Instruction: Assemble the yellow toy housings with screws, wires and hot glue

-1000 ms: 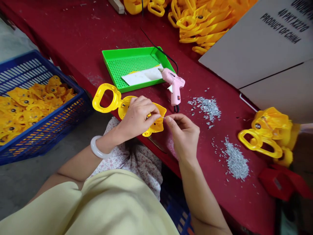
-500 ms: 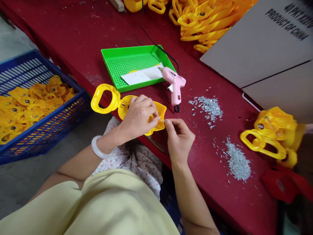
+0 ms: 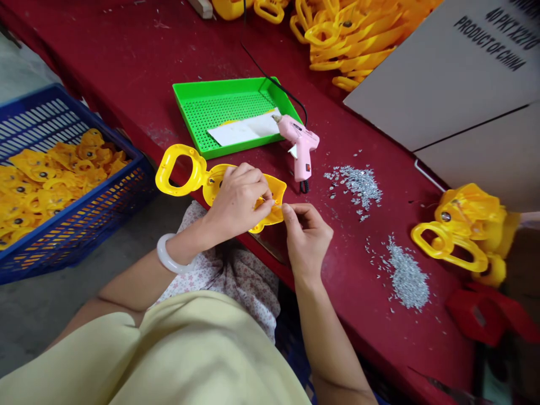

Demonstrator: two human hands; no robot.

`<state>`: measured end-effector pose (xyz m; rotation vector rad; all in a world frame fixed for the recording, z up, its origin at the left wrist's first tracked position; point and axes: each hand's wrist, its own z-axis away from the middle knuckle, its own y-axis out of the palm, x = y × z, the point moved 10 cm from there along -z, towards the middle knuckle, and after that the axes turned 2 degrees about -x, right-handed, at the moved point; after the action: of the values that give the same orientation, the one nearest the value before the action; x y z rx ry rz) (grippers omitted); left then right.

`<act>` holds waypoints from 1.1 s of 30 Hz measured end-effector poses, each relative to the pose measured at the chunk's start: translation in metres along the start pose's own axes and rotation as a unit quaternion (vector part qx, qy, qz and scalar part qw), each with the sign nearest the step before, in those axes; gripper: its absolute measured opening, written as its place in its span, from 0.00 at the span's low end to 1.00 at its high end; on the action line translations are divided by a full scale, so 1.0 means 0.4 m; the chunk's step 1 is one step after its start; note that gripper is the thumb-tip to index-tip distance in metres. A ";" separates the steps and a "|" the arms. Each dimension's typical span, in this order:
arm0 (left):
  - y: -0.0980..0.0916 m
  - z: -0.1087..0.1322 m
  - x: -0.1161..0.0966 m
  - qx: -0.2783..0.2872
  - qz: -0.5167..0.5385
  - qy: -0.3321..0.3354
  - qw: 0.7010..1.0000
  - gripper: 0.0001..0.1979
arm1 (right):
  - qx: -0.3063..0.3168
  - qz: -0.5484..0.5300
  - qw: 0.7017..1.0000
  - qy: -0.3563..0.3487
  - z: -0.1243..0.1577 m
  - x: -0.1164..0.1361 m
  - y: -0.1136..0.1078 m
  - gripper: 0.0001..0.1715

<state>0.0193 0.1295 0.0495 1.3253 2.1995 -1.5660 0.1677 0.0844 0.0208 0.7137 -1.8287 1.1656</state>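
Note:
A yellow plastic shell (image 3: 181, 170) with a looped handle lies hollow side up at the front edge of the table. My left hand (image 3: 242, 197) is over its middle, fingers curled and thumb pressed toward the forefinger inside the hollow. Something tiny and pale shows at those fingertips, too small to name. My right hand (image 3: 310, 236) is at the shell's right end, thumb and forefinger pinched together. What that pinch holds, if anything, I cannot make out. Part of the shell is hidden beneath my left hand.
A pink glue gun (image 3: 301, 149) leans on a green tray (image 3: 194, 126) holding a white strip. Two piles of small metal pieces, one nearer (image 3: 407, 275) and one farther (image 3: 360, 185), lie rightward. A blue crate (image 3: 84, 216) of yellow parts stands left; a carton (image 3: 455, 84) stands right.
Both hands keep nearly the same pose at the shell. My right fingertips have shifted very slightly. The whole view has moved a little, and a dark, thin tool now shows at the lower right.

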 end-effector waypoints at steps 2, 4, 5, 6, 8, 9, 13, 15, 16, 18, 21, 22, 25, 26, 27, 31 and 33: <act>0.000 -0.001 -0.001 0.002 -0.003 0.001 1.000 0.06 | 0.004 0.002 1.000 0.003 0.000 -0.001 0.002 0.12; 0.001 -0.002 -0.002 0.008 -0.007 0.003 1.000 0.06 | 0.005 -0.005 1.000 0.009 0.000 -0.003 0.003 0.12; 0.002 -0.002 -0.004 0.012 -0.009 0.006 1.000 0.06 | 0.005 -0.010 1.000 0.013 0.000 -0.004 0.004 0.12; 0.002 -0.002 -0.005 0.014 -0.010 0.010 1.000 0.07 | 0.006 -0.017 1.000 0.018 -0.001 -0.006 0.005 0.12; 0.001 0.000 -0.010 0.012 -0.014 0.022 1.000 0.07 | 0.010 -0.031 0.999 0.032 -0.002 -0.011 0.008 0.11; -0.003 0.003 -0.013 0.003 -0.015 0.028 0.999 0.06 | 0.014 -0.038 0.998 0.040 -0.003 -0.015 0.011 0.11; -0.028 0.020 -0.029 -0.052 -0.012 0.082 0.995 0.05 | 0.028 -0.060 0.995 0.070 -0.006 -0.028 0.019 0.11; -0.032 0.032 -0.044 -0.062 -0.010 0.125 0.990 0.07 | 0.030 -0.067 0.995 0.075 -0.007 -0.030 0.020 0.12; -0.030 0.037 -0.049 -0.061 -0.010 0.144 0.988 0.08 | 0.029 -0.069 0.994 0.075 -0.007 -0.031 0.020 0.12; -0.028 0.044 -0.057 -0.061 -0.015 0.169 0.984 0.08 | 0.029 -0.069 0.995 0.073 -0.008 -0.032 0.021 0.12; -0.024 0.048 -0.064 -0.060 -0.025 0.191 0.979 0.09 | 0.034 -0.063 0.995 0.073 -0.009 -0.033 0.024 0.12; -0.023 0.048 -0.065 -0.057 -0.027 0.196 0.979 0.09 | 0.035 -0.061 0.995 0.073 -0.009 -0.033 0.024 0.12; -0.015 0.047 -0.064 -0.042 -0.034 0.201 0.978 0.09 | 0.034 -0.053 0.995 0.071 -0.011 -0.030 0.022 0.12; -0.012 0.047 -0.063 -0.036 -0.036 0.203 0.978 0.09 | 0.036 -0.053 0.996 0.070 -0.011 -0.029 0.022 0.12; -0.010 0.048 -0.064 -0.032 -0.038 0.207 0.977 0.09 | 0.039 -0.052 0.996 0.069 -0.011 -0.028 0.023 0.12; -0.001 0.049 -0.066 -0.012 -0.049 0.219 0.974 0.09 | 0.046 -0.050 0.995 0.066 -0.012 -0.025 0.028 0.12; 0.003 0.045 -0.064 0.005 -0.048 0.213 0.976 0.10 | 0.046 -0.055 0.995 0.072 -0.014 -0.026 0.029 0.12</act>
<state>0.0295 0.1002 0.0548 1.7156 2.5336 -1.4285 0.1656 0.0947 0.0077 0.7537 -1.6055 1.2039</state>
